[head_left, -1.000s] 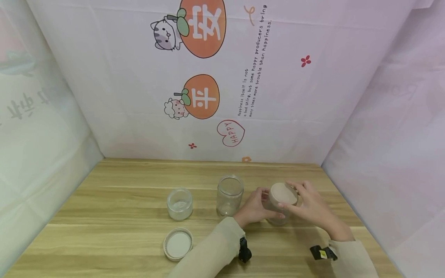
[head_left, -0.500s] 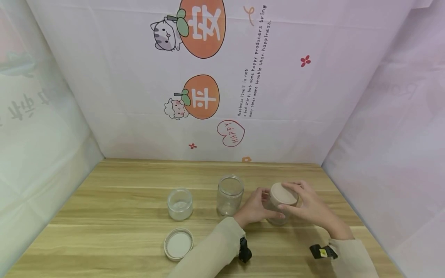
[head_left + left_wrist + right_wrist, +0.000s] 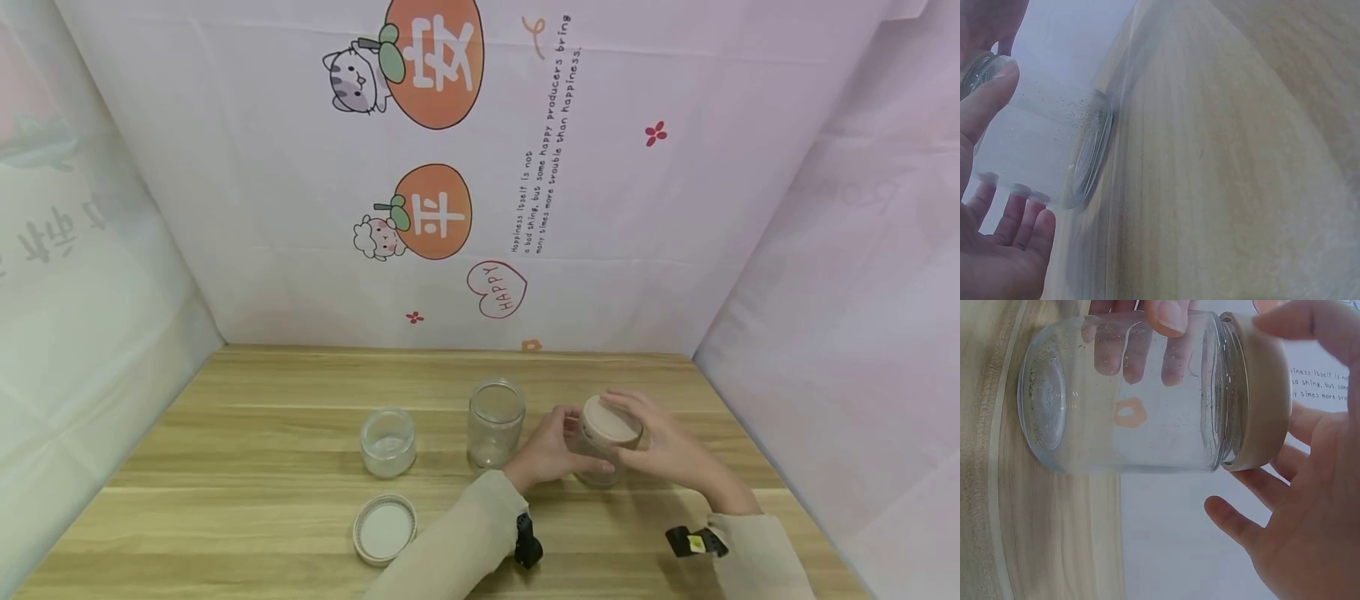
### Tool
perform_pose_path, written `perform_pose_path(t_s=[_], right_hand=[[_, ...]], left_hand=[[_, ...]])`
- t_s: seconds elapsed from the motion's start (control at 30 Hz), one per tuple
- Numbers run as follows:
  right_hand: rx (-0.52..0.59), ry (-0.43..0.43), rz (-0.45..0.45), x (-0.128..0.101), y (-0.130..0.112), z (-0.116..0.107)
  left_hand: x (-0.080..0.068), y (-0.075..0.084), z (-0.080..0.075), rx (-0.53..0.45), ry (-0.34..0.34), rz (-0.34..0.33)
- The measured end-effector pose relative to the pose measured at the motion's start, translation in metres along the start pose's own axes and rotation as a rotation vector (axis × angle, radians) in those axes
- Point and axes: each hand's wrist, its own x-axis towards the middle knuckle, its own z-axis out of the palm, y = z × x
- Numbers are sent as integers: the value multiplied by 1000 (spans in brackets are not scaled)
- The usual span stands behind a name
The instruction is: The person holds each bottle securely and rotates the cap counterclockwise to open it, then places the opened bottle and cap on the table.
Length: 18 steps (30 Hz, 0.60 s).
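Observation:
A clear glass jar (image 3: 597, 462) with a beige lid (image 3: 611, 419) stands on the wooden table (image 3: 255, 500) at the right. My left hand (image 3: 553, 448) grips the jar's body from the left. My right hand (image 3: 651, 443) curls round the lid from the right, thumb at the near rim. In the right wrist view the jar (image 3: 1129, 394) and its lid (image 3: 1266, 394) fill the frame, with my right hand (image 3: 1310, 506) around the lid. In the left wrist view my left hand's fingers (image 3: 1016, 212) press on the glass of the jar (image 3: 1054, 144).
A taller open glass jar (image 3: 495, 421) stands just left of my left hand. A short open jar (image 3: 387, 442) stands further left, and a white lid (image 3: 385, 528) lies in front of it. Printed cloth walls enclose the table on three sides.
My right hand's fingers have shifted a little round the lid's rim. The left hand and the jar stay in place.

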Motion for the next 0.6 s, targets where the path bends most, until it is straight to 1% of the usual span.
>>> perform_pose_path(t_s=[0.17,0.33,0.43,0.53,0.6], right_hand=[[26,-13,46,-2,-2,-1],[3,13,73,-3,-3,0],[-5,33,105,-3,-4,0],[-42,55,137,-3,-6,-1],[-91,67,152,-2,-8,-1]], left_hand=[[0,-1,0,-5,0,-4],[0,-2,0,-13,-3,0],[-1,-2,0,-15,-2,4],[-1,-1,0,-13,0,8],[-1,0,0,-14,3,7]])
